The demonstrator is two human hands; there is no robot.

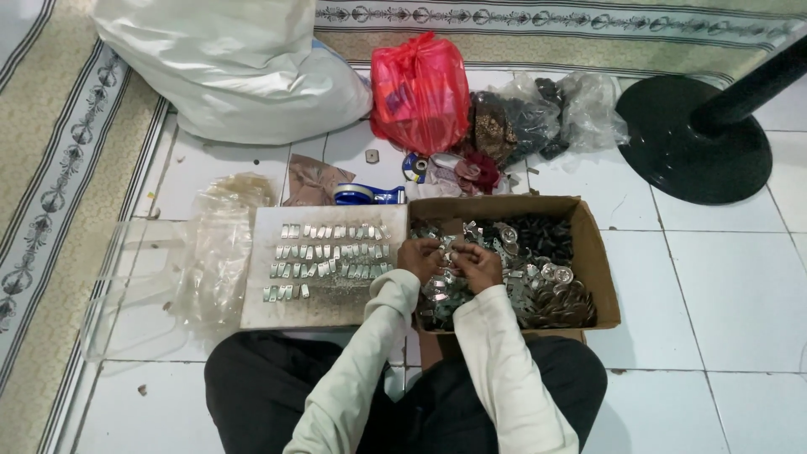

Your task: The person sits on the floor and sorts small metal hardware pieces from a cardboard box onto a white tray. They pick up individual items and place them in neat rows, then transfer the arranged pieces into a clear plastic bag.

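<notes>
I sit on a tiled floor with a cardboard box [595,252] of small silver and black metal parts in front of me. My left hand [419,256] and my right hand [479,266] are close together over the box's left part, fingers closed on small shiny metal pieces [445,250]. What exactly each hand grips is too small to make out. To the left lies a flat grey board [277,307] with several rows of small silver pieces [332,250] laid out on it.
Clear plastic bags [214,252] lie left of the board. Behind are a big white sack [235,76], a red plastic bag [420,92], dark bags of parts [538,113], a blue tape dispenser [361,195]. A black round stand base [693,139] sits far right. A patterned carpet [59,176] lies at the left.
</notes>
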